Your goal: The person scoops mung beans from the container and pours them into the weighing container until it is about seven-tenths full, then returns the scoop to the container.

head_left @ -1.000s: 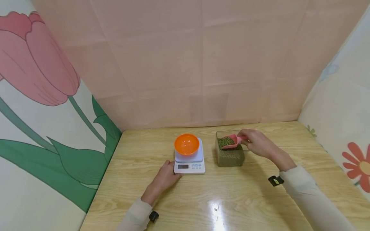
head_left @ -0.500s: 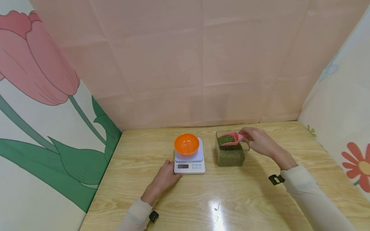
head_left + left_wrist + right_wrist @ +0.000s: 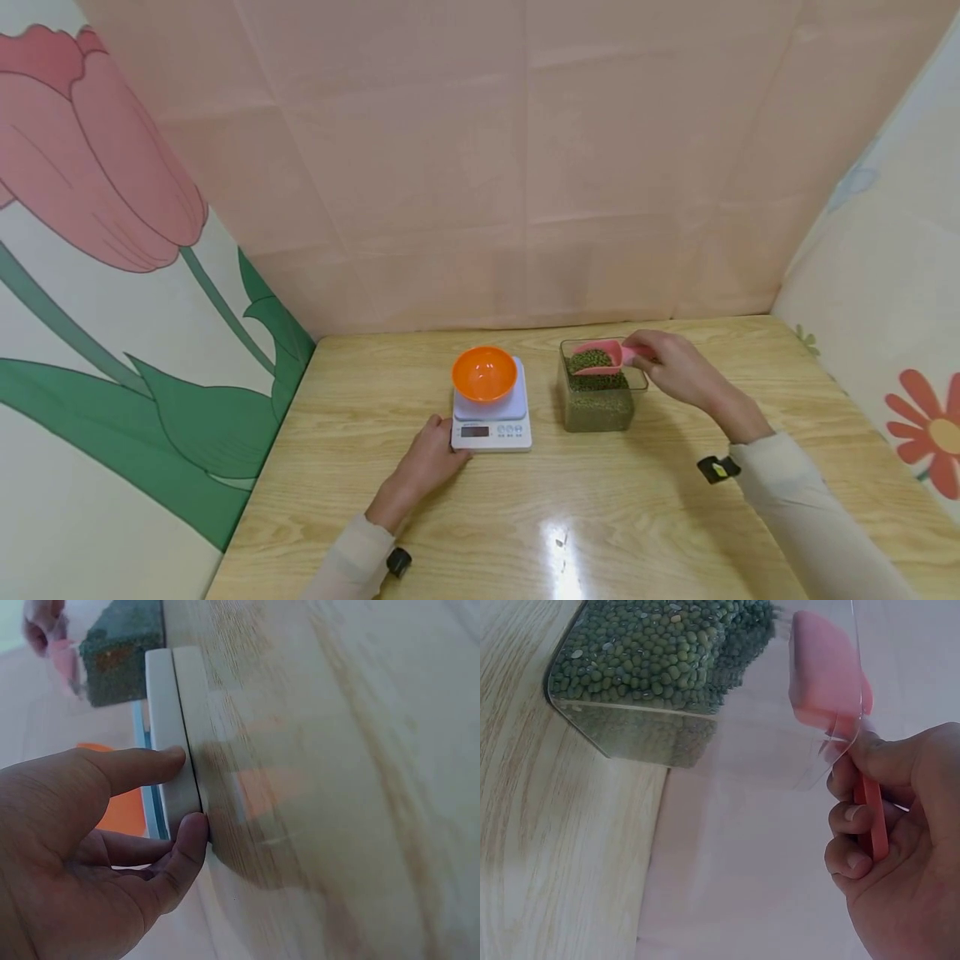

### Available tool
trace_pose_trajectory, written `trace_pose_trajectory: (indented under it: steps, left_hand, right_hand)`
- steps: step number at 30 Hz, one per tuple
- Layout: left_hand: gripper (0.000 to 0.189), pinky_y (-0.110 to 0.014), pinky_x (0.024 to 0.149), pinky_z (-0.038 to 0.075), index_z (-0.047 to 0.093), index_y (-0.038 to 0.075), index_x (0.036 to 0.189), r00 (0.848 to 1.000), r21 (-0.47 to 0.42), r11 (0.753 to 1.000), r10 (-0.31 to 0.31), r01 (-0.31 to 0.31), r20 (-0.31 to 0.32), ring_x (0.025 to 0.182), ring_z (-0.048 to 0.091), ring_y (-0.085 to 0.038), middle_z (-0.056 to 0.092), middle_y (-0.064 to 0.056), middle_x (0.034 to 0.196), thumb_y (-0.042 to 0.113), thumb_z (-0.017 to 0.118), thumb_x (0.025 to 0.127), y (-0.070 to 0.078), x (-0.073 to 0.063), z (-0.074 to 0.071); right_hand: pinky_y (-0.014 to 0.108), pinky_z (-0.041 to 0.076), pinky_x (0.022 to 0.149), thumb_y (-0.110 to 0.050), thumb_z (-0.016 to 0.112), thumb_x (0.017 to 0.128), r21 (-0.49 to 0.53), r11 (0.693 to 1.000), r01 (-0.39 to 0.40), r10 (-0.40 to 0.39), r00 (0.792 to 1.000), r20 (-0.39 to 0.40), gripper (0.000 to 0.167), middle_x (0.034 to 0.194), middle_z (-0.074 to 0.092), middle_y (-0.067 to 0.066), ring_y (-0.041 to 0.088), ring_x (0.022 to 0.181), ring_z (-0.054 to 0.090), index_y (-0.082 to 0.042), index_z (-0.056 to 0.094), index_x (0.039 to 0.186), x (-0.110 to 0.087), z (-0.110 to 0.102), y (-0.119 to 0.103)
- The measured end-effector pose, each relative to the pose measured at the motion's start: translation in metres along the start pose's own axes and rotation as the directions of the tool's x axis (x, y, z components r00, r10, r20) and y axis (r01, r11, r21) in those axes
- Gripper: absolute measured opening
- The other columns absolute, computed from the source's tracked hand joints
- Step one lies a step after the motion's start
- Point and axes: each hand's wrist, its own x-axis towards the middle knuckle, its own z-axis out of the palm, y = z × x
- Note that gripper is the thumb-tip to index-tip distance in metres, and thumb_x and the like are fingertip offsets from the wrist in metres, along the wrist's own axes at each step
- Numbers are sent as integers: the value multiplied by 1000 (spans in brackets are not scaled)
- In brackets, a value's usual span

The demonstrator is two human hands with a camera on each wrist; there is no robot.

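My right hand (image 3: 678, 371) grips the handle of a pink scoop (image 3: 826, 671), its fingers curled round it. Green mung beans (image 3: 591, 358) fill the scoop's bowl, held level over the beans inside a clear plastic container (image 3: 598, 412). In the right wrist view the scoop shows through the container wall, above the bean surface. My left hand (image 3: 431, 458) holds the front left corner of a white kitchen scale (image 3: 517, 408), thumb on the front edge and fingers at the side. An orange bowl (image 3: 484, 375) sits on the scale's platform, with no beans visible in it.
The wooden table (image 3: 585, 517) ends at a pink-covered wall (image 3: 517, 208) close behind the scale and container. Painted walls rise at left and right. The container stands just right of the scale, with a gap between them.
The right hand has raised the scoop slightly out of the beans and levelled it, loaded. The left hand, scale and bowl stay where they were.
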Motion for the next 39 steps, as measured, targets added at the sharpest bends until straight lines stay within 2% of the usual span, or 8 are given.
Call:
trace_pose_trajectory:
  steps: [7, 14, 23, 30, 34, 39]
  left_hand:
    - [52, -37, 83, 53, 64, 3, 143, 1000, -10, 1000, -10, 10, 11, 95, 52, -20, 71, -11, 115, 16, 81, 95, 0, -1, -1]
    - [53, -35, 85, 52, 64, 11, 147, 1000, -3, 1000, 11, -11, 23, 99, 50, -19, 74, -7, 125, 18, 80, 97, 0, 0, -1]
    - [52, -34, 84, 51, 63, 10, 147, 1000, -8, 1000, 13, -13, 22, 99, 50, -19, 74, -7, 125, 17, 79, 97, 1, 0, -1]
    - [51, -36, 84, 51, 65, 9, 145, 1000, -3, 1000, 15, -15, 11, 98, 51, -19, 74, -9, 122, 17, 79, 97, 0, -1, -1]
    - [50, -39, 85, 53, 65, 6, 144, 1000, -13, 1000, 3, -3, 10, 98, 52, -20, 72, -11, 119, 18, 79, 97, 1, -2, -1]
    - [50, -36, 80, 50, 64, 6, 144, 1000, -22, 1000, 5, -5, 9, 96, 51, -21, 73, -11, 118, 16, 78, 97, 1, -2, -1]
  right_hand:
    - [57, 55, 88, -8, 70, 102, 11, 1000, -19, 19, 1000, -17, 16, 103, 78, 14, 32, 95, 73, -2, 74, 116, -2, 2, 4]
    - [55, 55, 86, -6, 68, 103, 29, 999, -33, 33, 999, -30, 16, 107, 78, 17, 33, 97, 72, 0, 74, 116, -3, 3, 4]
    - [55, 55, 85, -6, 66, 103, 40, 999, -34, 36, 998, -57, 20, 110, 76, 21, 35, 97, 72, 3, 73, 120, -3, 0, 2]
    - [55, 54, 85, -3, 64, 103, 26, 1000, -17, 19, 997, -68, 19, 109, 76, 19, 34, 95, 71, 2, 73, 119, 0, -3, -1]
    - [58, 55, 88, -6, 64, 105, 39, 999, -25, 28, 998, -58, 21, 110, 76, 19, 35, 98, 72, 1, 72, 122, 2, -5, -4]
    - [61, 56, 90, -12, 63, 107, 55, 998, -33, 35, 999, -42, 24, 113, 75, 20, 38, 102, 72, 1, 71, 125, 4, -6, -9]
